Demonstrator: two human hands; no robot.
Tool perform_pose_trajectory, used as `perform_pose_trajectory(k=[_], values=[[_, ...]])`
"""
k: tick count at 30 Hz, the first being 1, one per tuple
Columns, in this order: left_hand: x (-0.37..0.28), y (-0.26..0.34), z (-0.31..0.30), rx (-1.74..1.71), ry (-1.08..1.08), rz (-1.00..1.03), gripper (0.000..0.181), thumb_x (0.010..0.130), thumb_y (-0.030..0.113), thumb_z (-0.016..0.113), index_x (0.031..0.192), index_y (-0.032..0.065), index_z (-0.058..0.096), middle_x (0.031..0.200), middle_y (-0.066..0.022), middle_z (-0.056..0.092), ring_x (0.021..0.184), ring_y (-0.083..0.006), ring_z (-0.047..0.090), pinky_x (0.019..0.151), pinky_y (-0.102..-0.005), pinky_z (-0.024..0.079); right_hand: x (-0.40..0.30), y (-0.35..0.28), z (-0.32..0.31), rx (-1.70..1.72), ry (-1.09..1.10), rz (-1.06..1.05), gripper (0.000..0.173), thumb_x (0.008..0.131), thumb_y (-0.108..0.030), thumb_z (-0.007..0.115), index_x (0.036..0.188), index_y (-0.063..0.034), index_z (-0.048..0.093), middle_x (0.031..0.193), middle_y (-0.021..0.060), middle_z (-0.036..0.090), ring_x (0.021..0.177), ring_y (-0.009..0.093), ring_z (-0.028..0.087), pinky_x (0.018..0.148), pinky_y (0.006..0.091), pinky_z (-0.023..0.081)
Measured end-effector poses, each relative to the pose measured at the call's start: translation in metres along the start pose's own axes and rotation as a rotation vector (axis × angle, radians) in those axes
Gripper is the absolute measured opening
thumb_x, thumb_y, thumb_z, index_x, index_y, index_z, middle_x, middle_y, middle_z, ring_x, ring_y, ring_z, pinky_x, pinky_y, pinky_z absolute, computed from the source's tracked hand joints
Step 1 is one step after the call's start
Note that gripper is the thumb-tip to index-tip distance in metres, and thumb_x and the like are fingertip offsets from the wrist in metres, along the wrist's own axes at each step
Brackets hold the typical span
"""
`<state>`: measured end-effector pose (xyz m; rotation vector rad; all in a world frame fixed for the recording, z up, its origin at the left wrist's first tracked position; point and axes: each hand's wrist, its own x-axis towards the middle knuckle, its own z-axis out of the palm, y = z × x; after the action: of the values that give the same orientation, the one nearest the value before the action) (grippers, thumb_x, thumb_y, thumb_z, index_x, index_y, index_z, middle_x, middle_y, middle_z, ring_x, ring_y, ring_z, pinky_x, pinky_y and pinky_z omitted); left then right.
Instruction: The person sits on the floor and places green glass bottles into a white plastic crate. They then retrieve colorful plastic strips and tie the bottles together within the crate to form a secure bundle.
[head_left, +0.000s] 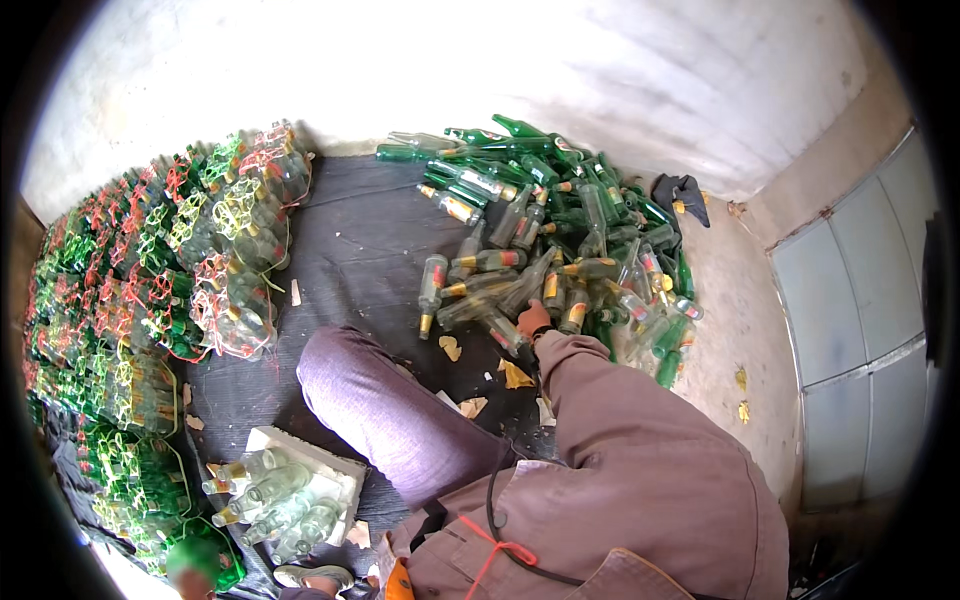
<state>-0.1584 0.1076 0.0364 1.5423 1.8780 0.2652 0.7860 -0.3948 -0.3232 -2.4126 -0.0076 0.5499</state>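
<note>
My right hand (534, 319), at the end of a brown sleeve, reaches into the near edge of a heap of loose glass bottles. It is against a clear glass bottle (529, 283), but its fingers are partly hidden, so I cannot tell whether they grip it. Just below the hand lies another clear bottle (504, 333). Around it are bottles with yellow and red labels, such as a labelled bottle (575, 309), and green glass bottles (536, 169) lie farther back. My left hand is out of view.
Bottles bundled with coloured cord (236, 300) stand in rows on the left. Clear bottles (281, 487) lie by a white foam block (349, 480), near a shoe (315, 576). A blurred head-like shape (193, 566) is at lower left. Black sheeting (352, 247) covers the floor.
</note>
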Motion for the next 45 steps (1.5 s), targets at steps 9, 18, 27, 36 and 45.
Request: perform_pose_trajectory(k=[9,18,27,36,45], values=[[0.028,-0.1,-0.012,0.917,-0.107,0.846,0.029,0.081,0.016,0.063,0.109,0.0078,0.066,0.093,-0.0039,0.065,0.079,-0.0187,0.061,0.068,-0.036,0.048,0.033,-0.05,-0.017,0.229,-0.2,-0.001,0.028,0.097,-0.027,0.047,0.119,-0.01,0.042,0.07,0.0113,0.055,0.051,0.025,0.049,0.042,0.0397,0.037],[0.017,-0.096,0.007,1.295,-0.173,0.977,0.034,0.078,0.024,0.065,0.11,0.0149,0.068,0.107,-0.0024,0.066,0.095,-0.0242,0.062,0.079,-0.0432,0.05,0.036,-0.083,-0.007,0.376,-0.393,0.252,0.02,0.101,-0.023,0.043,0.115,-0.0089,0.046,0.076,0.011,0.056,0.056,0.023,0.054,0.042,0.0348,0.041],[0.04,-0.077,0.033,1.104,-0.104,1.018,0.016,0.078,0.019,0.064,0.094,0.0202,0.067,0.095,-0.0037,0.068,0.087,-0.0264,0.065,0.072,-0.0443,0.051,0.031,-0.094,-0.027,0.13,-0.155,0.206,0.017,0.097,-0.01,0.05,0.113,-0.0044,0.049,0.082,0.0137,0.066,0.061,0.021,0.06,0.044,0.0343,0.046],[0.055,-0.146,0.018,1.167,0.015,1.279,0.024,0.073,0.016,0.069,0.097,0.0151,0.068,0.102,-0.0029,0.067,0.096,-0.0239,0.064,0.081,-0.0421,0.052,-0.003,-0.124,-0.01,0.496,-0.075,0.16,0.01,0.096,-0.006,0.056,0.094,0.0031,0.059,0.075,0.0134,0.064,0.056,0.02,0.058,0.042,0.0342,0.045],[-0.059,0.062,0.04,0.008,-0.058,0.066,0.031,0.078,0.01,0.065,0.105,-0.0047,0.067,0.072,-0.0108,0.069,0.062,-0.016,0.067,0.058,-0.0294,0.051,-0.068,-0.117,0.003,0.703,0.088,-0.154,0.022,0.09,-0.008,0.062,0.104,-0.0003,0.047,0.081,0.0101,0.058,0.06,0.016,0.057,0.045,0.029,0.045]])
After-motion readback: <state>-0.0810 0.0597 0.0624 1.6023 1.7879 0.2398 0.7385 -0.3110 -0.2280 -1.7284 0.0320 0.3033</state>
